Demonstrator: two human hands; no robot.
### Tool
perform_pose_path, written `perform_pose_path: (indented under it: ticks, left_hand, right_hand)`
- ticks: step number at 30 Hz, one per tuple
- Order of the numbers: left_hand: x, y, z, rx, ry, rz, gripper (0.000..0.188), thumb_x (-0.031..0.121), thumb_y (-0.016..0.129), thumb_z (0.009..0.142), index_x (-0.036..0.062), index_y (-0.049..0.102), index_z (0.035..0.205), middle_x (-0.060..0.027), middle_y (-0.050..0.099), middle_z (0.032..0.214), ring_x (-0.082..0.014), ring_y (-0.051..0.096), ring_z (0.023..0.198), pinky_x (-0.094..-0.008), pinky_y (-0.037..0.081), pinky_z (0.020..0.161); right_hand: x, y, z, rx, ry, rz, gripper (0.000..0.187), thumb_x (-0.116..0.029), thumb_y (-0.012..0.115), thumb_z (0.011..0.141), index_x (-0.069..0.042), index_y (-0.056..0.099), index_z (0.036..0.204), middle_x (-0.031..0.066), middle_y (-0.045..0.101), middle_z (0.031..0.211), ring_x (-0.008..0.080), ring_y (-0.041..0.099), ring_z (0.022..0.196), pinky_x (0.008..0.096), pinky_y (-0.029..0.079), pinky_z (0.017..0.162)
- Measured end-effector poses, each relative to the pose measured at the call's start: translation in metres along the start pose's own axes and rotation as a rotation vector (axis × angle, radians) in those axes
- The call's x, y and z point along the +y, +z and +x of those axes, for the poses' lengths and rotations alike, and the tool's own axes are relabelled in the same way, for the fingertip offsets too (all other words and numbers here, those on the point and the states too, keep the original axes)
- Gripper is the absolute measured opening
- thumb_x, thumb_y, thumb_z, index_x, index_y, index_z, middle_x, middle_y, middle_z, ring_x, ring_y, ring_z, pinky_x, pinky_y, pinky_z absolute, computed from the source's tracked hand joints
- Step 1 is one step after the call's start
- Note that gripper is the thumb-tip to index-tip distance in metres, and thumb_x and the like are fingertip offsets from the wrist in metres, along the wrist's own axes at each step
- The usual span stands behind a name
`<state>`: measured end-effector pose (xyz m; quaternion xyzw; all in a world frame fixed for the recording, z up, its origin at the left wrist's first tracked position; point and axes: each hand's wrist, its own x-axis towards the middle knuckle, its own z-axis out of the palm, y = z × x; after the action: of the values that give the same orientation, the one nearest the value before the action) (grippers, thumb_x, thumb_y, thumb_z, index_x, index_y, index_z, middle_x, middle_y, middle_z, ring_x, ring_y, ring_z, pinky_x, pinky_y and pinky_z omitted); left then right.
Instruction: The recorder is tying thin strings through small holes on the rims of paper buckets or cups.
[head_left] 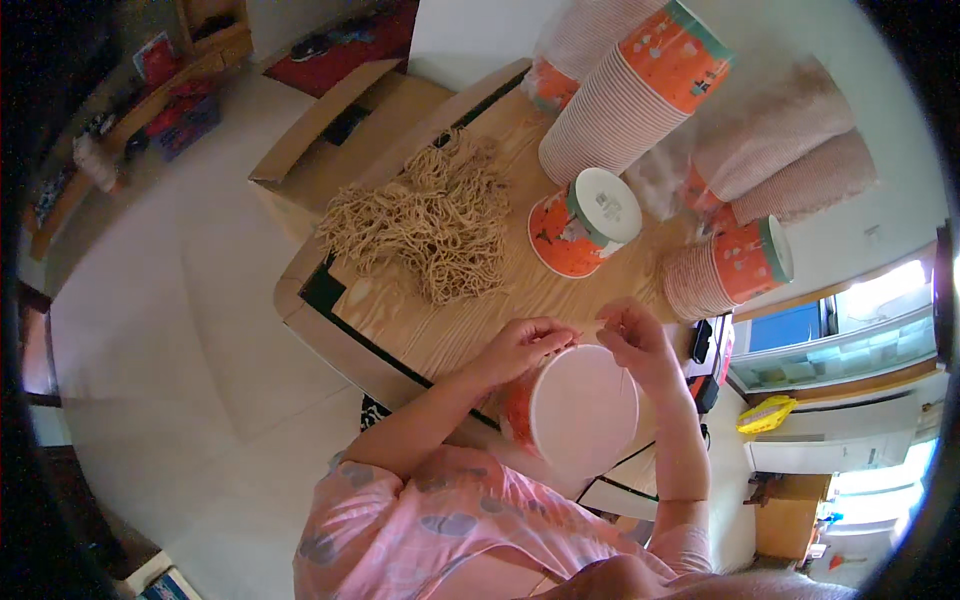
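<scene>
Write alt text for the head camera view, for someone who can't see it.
Seen from above, a person's left hand and right hand hold an orange paper cup by its rim over a wooden board. On the board lie a heap of tan string pieces and stacks of matching cups.

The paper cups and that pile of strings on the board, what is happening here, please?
A person in a pink patterned top holds an orange paper cup over a wooden board, its white open mouth facing the camera. The left hand and right hand both pinch at its upper rim, with a thin string between them. A heap of tan strings lies further back on the board. Beyond it are one single cup and several long stacks of cups, some lying in clear wrap.
</scene>
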<state>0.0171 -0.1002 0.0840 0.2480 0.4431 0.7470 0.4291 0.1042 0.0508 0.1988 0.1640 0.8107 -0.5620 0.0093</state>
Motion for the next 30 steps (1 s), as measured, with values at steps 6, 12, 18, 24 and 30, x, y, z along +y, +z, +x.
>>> perform_pose_path:
  ticks: [6,12,18,24,30]
  left_hand:
    - [-0.010,0.002,0.008,-0.023,0.003,0.051,0.025,0.020,0.060,0.088,0.0009,0.063,0.103,-0.0038,0.064,0.092,-0.0097,0.059,0.085,-0.0245,0.048,0.077]
    - [-0.012,0.000,0.010,-0.097,-0.070,0.058,0.021,0.018,0.064,0.084,0.0011,0.065,0.095,-0.0041,0.065,0.087,-0.0099,0.059,0.082,-0.0242,0.048,0.075]
    - [-0.012,0.005,0.002,0.014,0.097,0.171,0.015,0.017,0.064,0.083,0.0035,0.066,0.089,-0.0007,0.065,0.082,-0.0069,0.056,0.073,-0.0222,0.046,0.066]
    - [-0.011,0.000,-0.001,0.033,-0.173,-0.085,0.015,0.017,0.063,0.083,0.0042,0.067,0.090,-0.0020,0.066,0.083,-0.0093,0.059,0.076,-0.0243,0.048,0.067]
    - [-0.023,0.007,-0.002,-0.036,-0.212,-0.149,0.015,0.014,0.060,0.084,0.0021,0.064,0.093,-0.0016,0.064,0.083,-0.0081,0.057,0.072,-0.0222,0.047,0.067]
  right_hand:
    - [0.029,0.009,0.019,0.045,-0.122,-0.161,0.017,0.001,0.056,0.083,-0.005,0.056,0.099,-0.0057,0.044,0.070,0.0034,0.040,0.061,0.0186,0.035,0.054]
    - [0.032,0.011,0.019,0.088,-0.099,-0.172,0.013,0.000,0.055,0.084,-0.005,0.057,0.096,-0.0053,0.046,0.071,0.0033,0.041,0.062,0.0193,0.035,0.055]
    - [0.033,0.004,0.017,0.015,-0.094,-0.131,0.009,-0.004,0.058,0.085,-0.004,0.061,0.093,-0.0027,0.050,0.074,0.0047,0.043,0.063,0.0203,0.036,0.056]
    - [0.021,-0.003,0.009,-0.093,-0.097,-0.373,0.010,-0.010,0.066,0.081,-0.001,0.064,0.082,0.0052,0.057,0.078,0.0106,0.052,0.067,0.0245,0.043,0.059]
    - [0.016,-0.003,0.006,-0.132,-0.313,-0.632,0.009,-0.009,0.060,0.085,0.000,0.058,0.083,0.0064,0.057,0.082,0.0145,0.058,0.074,0.0280,0.048,0.063]
